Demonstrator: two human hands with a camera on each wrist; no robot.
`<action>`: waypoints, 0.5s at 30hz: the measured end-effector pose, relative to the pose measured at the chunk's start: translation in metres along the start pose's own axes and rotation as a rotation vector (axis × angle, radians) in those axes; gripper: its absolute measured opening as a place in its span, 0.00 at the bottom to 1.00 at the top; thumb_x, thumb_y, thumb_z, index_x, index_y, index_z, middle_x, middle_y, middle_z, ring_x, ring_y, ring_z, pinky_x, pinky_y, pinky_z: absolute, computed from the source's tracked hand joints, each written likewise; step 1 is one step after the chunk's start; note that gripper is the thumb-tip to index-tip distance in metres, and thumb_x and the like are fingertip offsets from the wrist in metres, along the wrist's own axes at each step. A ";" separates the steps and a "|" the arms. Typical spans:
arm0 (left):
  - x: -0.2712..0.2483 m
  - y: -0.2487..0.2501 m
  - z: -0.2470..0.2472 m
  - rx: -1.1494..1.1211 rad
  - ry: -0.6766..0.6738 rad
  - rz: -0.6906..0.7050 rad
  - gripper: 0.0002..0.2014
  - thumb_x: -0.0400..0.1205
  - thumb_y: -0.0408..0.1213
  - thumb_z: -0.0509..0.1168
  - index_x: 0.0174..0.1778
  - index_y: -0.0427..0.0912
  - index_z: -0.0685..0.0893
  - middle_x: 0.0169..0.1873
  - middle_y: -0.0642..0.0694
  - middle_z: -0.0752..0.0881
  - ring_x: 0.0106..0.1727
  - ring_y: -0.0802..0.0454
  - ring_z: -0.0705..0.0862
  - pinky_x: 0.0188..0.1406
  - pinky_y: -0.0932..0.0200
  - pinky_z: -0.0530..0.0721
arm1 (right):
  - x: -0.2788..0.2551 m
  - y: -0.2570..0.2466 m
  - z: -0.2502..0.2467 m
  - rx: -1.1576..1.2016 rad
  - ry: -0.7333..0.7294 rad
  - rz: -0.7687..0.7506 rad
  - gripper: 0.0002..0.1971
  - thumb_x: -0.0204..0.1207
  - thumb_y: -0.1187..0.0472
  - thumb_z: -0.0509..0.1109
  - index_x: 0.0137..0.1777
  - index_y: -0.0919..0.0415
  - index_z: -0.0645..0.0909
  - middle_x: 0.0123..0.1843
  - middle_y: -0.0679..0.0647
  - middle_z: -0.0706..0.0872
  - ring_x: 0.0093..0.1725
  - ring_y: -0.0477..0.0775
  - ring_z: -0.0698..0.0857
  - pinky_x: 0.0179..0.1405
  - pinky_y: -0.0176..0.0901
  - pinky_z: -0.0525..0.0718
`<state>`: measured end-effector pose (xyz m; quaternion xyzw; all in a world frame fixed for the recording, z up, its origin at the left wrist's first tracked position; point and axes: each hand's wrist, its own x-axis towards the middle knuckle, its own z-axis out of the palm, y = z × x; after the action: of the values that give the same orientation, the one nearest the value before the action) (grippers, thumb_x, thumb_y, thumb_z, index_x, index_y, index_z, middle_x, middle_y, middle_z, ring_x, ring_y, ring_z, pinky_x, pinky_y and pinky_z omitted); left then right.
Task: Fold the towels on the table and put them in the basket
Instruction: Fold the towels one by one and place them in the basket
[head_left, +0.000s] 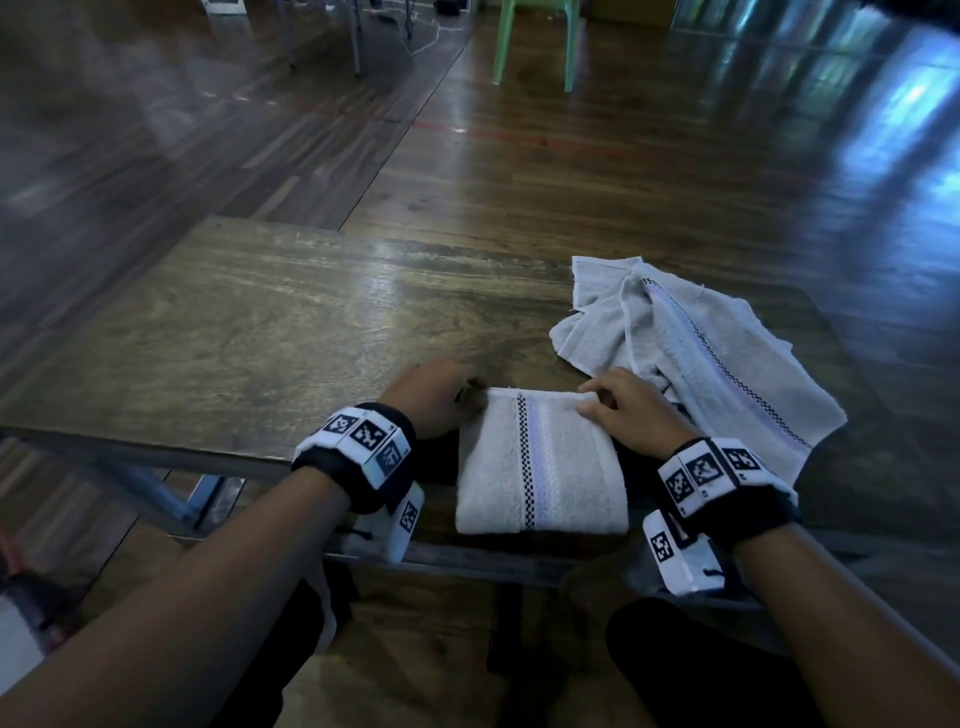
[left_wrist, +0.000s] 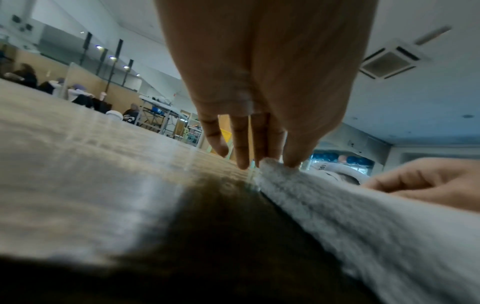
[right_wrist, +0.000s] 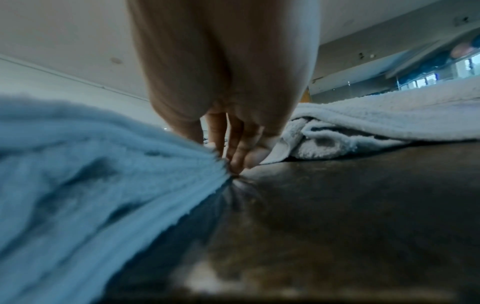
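A folded grey towel (head_left: 540, 467) with a checkered stripe lies at the near edge of the wooden table (head_left: 234, 338). My left hand (head_left: 441, 400) is at its far left corner; in the left wrist view the thumb and fingers (left_wrist: 270, 144) pinch that corner of the folded towel (left_wrist: 363, 226). At the far right corner, my right hand (head_left: 628, 410) pinches the towel edge, with fingertips (right_wrist: 233, 158) against the folded towel (right_wrist: 78, 164). A second, crumpled towel (head_left: 701, 353) lies spread just right of it, and shows as the crumpled towel (right_wrist: 376, 119) beyond my fingers. No basket is in view.
The table's left half is bare wood. A green plastic chair (head_left: 535, 36) stands on the wooden floor well beyond the table. The table's near edge (head_left: 467, 558) runs just under the folded towel. Several people (left_wrist: 26, 78) sit far off.
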<state>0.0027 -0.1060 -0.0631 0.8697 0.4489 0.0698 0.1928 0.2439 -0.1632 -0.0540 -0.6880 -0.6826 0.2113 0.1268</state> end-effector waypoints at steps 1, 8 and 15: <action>0.004 0.001 0.000 -0.011 -0.019 -0.007 0.11 0.81 0.40 0.64 0.57 0.43 0.84 0.55 0.44 0.85 0.57 0.45 0.81 0.56 0.49 0.79 | 0.001 0.001 -0.002 0.008 -0.011 -0.003 0.13 0.78 0.57 0.67 0.58 0.63 0.82 0.45 0.45 0.76 0.50 0.44 0.75 0.45 0.34 0.65; 0.014 0.003 0.001 0.001 0.004 -0.040 0.06 0.79 0.41 0.66 0.48 0.45 0.84 0.50 0.47 0.87 0.53 0.47 0.83 0.53 0.50 0.81 | 0.005 0.011 -0.007 0.074 -0.039 0.031 0.08 0.77 0.55 0.69 0.51 0.58 0.82 0.48 0.48 0.85 0.49 0.46 0.82 0.40 0.28 0.73; 0.013 0.009 0.002 0.036 0.074 -0.024 0.08 0.82 0.40 0.61 0.54 0.46 0.80 0.51 0.45 0.86 0.51 0.44 0.82 0.43 0.57 0.73 | 0.002 0.010 -0.008 0.118 0.005 0.053 0.06 0.78 0.56 0.66 0.51 0.57 0.78 0.46 0.53 0.85 0.48 0.52 0.83 0.49 0.45 0.79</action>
<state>0.0176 -0.1007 -0.0622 0.8643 0.4675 0.0916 0.1612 0.2562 -0.1608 -0.0519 -0.6977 -0.6500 0.2528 0.1635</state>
